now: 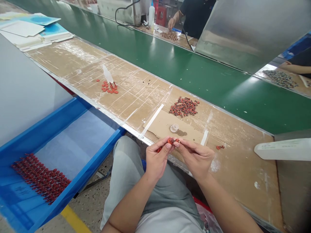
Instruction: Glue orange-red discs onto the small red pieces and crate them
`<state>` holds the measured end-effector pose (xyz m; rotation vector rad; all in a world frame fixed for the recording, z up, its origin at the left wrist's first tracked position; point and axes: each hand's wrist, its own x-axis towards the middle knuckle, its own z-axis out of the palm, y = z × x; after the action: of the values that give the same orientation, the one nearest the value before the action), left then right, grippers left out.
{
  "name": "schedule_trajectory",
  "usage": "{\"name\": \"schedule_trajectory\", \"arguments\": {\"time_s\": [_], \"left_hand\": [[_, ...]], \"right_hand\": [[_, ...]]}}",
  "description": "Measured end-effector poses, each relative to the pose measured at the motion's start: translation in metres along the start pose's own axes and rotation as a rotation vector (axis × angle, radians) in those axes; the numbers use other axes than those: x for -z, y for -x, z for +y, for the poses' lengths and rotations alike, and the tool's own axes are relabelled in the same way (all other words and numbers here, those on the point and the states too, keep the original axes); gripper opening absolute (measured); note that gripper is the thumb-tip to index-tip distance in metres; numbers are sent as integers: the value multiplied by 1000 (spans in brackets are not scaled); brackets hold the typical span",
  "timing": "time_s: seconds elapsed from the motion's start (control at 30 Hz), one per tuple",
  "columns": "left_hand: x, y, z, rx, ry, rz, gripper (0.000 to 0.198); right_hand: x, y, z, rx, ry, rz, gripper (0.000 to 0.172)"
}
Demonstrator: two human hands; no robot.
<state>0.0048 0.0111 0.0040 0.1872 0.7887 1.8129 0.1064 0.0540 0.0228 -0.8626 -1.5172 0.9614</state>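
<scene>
My left hand [156,160] and my right hand [194,158] meet over the bench edge, their fingertips pinching a small red component [171,141]. Its exact shape is mostly hidden by my fingers. Just beyond them stands a white plastic ring [174,128] on a cardboard sheet. Farther up lies a heap of red-and-dark cylindrical components [184,106], and one loose piece [220,147] rests to the right of my right hand. Flat red discs [109,88] lie scattered to the far left. A blue tray [73,129] at my left holds tightly packed rows of red parts.
Taped cardboard [238,168] covers the bench, with a green conveyor belt [194,68] behind it. Across the belt, a co-worker's hand [171,23] is near another heap of parts. A metal panel [250,29] stands at the back right, and a white bar [284,149] lies at the right.
</scene>
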Motion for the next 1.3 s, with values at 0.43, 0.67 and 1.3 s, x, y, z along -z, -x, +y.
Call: {"name": "schedule_trajectory", "arguments": {"time_s": [0.43,0.67,1.3], "left_hand": [[1,1,3,-86,-61,-36,22],[0,3,4,-60,-42,-34,24],[-5,7,-3,-130,-29,-81,10]], "right_hand": [[0,-3,0,86,59,-34,26],[5,-6,-3,129,99,-88,29],[4,-1,2,106,88,67,23]]}}
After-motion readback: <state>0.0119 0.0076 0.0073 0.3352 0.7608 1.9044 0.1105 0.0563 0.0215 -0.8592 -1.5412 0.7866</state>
